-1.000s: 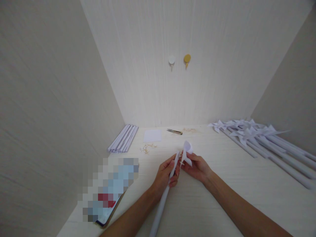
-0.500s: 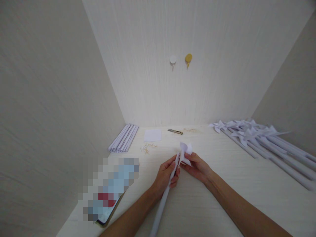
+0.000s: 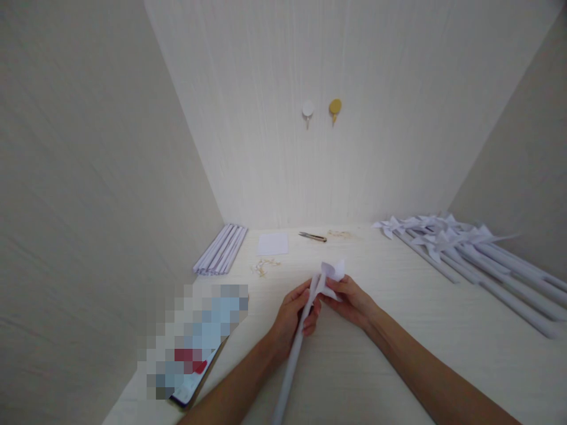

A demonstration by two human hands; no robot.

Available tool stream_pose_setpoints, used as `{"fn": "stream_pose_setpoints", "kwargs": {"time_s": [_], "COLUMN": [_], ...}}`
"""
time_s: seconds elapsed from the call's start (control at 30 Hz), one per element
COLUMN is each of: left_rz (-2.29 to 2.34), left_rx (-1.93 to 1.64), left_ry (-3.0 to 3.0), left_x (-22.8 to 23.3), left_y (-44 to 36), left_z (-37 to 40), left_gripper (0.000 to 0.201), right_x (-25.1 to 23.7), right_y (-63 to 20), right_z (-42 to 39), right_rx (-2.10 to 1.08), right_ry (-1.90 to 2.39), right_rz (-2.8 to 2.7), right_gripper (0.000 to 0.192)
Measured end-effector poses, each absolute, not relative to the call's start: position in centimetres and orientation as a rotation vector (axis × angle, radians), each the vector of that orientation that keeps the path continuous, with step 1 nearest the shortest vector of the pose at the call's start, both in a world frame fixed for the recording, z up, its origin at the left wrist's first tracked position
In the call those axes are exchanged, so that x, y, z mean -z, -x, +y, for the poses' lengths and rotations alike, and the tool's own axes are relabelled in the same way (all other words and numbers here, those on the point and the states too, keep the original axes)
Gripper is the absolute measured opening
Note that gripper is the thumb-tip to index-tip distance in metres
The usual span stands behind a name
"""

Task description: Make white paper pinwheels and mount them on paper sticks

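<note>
My left hand [image 3: 296, 314] is closed around the upper part of a rolled white paper stick [image 3: 290, 369], which slants down toward the bottom edge of the view. At the stick's top end sits a folded white paper pinwheel [image 3: 333, 271]. Fingers of my right hand [image 3: 352, 300] pinch the pinwheel from the right side, against the stick. Its lower blades are partly covered by those fingers. Whether a pin joins the pinwheel and the stick is hidden.
Rolled paper sticks [image 3: 221, 249] lie at the back left, near a white paper square [image 3: 273, 244], small pale pieces [image 3: 266, 265] and thread snips [image 3: 312, 237]. A phone [image 3: 204, 342], partly blurred, lies left. Several finished pinwheels [image 3: 447, 239] are piled right. Two hooks [image 3: 335, 107] hang on the wall.
The pinwheel has come closer against the top of the stick, and the gap between them has narrowed. Both hands keep their hold. The whole view has shifted slightly.
</note>
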State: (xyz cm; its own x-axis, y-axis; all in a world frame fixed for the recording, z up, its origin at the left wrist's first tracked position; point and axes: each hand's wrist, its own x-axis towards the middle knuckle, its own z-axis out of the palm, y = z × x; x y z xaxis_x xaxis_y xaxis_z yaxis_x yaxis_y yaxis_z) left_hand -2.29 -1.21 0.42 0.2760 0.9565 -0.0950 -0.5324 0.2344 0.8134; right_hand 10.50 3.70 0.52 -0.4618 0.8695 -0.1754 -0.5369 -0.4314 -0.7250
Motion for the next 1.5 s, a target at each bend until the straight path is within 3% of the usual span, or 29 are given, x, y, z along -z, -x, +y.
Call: {"fn": "stream_pose_setpoints", "kwargs": {"time_s": [0.8,1.5], "left_rz": [0.431,0.517], "left_rx": [-1.080,-1.082], "left_ry": [-0.761,-0.802], "left_x": [-0.07,0.18], "left_y": [2.76,2.55], "left_z": [-1.13,-0.97], "left_gripper": [0.032,0.051], "right_x": [0.05,-0.54], "right_y": [-11.14,-10.68], "right_z": [3.70,3.77], "right_rx": [-2.067,-1.991], "right_ry": [0.404,0.551], "right_rz": [-0.759,-0.750], "right_gripper": [0.016,0.021]}}
